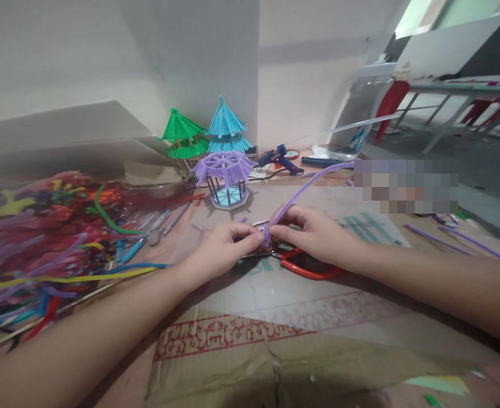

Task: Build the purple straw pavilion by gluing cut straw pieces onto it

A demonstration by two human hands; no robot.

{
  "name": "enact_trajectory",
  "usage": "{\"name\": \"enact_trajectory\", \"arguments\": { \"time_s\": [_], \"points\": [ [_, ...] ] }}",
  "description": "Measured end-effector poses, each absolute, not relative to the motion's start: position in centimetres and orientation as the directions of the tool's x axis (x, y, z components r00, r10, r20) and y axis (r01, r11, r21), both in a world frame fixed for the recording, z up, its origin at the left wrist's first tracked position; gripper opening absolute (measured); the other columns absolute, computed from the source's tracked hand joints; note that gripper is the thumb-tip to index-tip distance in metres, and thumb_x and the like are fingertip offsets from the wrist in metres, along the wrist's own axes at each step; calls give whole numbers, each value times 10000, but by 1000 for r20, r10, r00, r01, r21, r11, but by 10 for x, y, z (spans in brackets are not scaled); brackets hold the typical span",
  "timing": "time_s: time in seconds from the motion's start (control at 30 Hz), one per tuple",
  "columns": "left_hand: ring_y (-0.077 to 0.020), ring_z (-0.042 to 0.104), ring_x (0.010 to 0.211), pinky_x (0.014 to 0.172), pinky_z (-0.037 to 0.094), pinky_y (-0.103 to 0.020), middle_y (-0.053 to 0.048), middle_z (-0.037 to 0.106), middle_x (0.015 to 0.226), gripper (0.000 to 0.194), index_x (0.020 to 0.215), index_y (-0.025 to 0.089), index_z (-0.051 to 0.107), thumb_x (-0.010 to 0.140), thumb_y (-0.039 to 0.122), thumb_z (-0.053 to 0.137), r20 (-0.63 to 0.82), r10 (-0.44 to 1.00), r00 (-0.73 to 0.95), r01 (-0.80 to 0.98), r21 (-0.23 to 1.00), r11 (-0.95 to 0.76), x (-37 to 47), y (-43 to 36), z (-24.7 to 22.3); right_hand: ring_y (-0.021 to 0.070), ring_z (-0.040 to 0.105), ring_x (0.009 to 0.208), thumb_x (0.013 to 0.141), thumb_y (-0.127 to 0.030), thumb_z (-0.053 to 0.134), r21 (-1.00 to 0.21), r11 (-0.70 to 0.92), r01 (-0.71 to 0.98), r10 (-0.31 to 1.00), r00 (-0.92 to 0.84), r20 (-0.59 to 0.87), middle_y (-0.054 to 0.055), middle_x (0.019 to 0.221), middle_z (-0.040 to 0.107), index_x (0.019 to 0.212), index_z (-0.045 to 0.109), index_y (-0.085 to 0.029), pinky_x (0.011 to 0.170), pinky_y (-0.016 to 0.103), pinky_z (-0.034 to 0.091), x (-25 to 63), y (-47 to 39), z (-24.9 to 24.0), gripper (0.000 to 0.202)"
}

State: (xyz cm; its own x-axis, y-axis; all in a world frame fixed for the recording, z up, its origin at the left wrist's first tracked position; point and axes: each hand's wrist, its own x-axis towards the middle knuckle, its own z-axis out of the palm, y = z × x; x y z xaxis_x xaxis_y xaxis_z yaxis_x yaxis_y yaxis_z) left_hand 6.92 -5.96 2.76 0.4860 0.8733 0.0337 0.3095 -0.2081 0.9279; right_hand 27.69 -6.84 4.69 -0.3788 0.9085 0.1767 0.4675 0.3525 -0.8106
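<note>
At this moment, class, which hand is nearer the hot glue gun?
Right. The right hand is on the near side of the hot glue gun; the left hand is farther off, leftward.

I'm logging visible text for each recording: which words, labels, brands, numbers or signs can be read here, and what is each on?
No text can be read with certainty.
Green lettering on the work surface: large, but blurred and partly covered by the right hand; unreadable.
Blue mark on the clear container: too blurred to tell whether it is text.
Glue gun: any marking is too small to read.
</note>
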Motion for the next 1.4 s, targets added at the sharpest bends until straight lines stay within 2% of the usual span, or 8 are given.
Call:
{"name": "enact_trajectory", "arguments": {
  "time_s": [0.13, 0.33, 0.7, 1.0, 1.2, 1.4],
  "points": [
    [-173, 645, 720, 670, 473, -283, -69, 759, 811, 304, 818, 163, 771, 840, 434, 635, 27, 877, 479, 326, 922, -207, 70, -61, 29, 210, 685, 835, 879, -337, 623, -788, 353, 505, 912, -372, 170, 67, 888, 746, 886, 688, -176, 742, 318, 521, 277, -69, 47, 174],
    [-195, 683, 804, 729, 503, -295, -67, 781, 895, 287, 904, 175, 775, 835, 428, 659, -3, 861, 508, 334, 923, -194, 69, -63, 31, 197, 688, 827, 884, -322, 622, -773, 363, 521, 912, -370, 179, 56, 888, 751, 890, 695, -183, 734, 301, 521, 276, -70, 48, 158],
    [-180, 658, 733, 662, 473, -275, -55, 770, 819, 241, 847, 179, 783, 828, 383, 656, 20, 861, 508, 380, 892, -245, 72, -64, 35, 157, 641, 748, 880, -316, 604, -754, 437, 491, 880, -408, 245, 5, 792, 713, 810, 657, -197, 694, 268, 470, 277, -69, 48, 148],
    [-198, 649, 792, 708, 463, -296, -64, 763, 849, 276, 848, 175, 778, 836, 411, 636, 22, 851, 524, 389, 884, -262, 70, -63, 34, 149, 624, 743, 887, -331, 602, -737, 453, 502, 866, -445, 228, -5, 771, 699, 779, 662, -197, 709, 265, 444, 277, -69, 51, 183],
    [-187, 616, 760, 666, 439, -287, -69, 719, 802, 349, 788, 145, 755, 859, 435, 574, 32, 849, 528, 377, 887, -268, 69, -61, 31, 164, 637, 753, 892, -377, 599, -743, 424, 518, 884, -415, 214, 13, 792, 711, 821, 659, -193, 697, 275, 453, 279, -69, 47, 206],
    [-180, 605, 768, 677, 440, -283, -62, 712, 805, 348, 814, 138, 750, 868, 427, 562, 32, 835, 550, 399, 868, -296, 69, -61, 33, 159, 626, 738, 888, -357, 594, -733, 446, 513, 874, -427, 233, 11, 769, 698, 798, 652, -187, 690, 271, 450, 278, -69, 48, 201]
  ]
}}
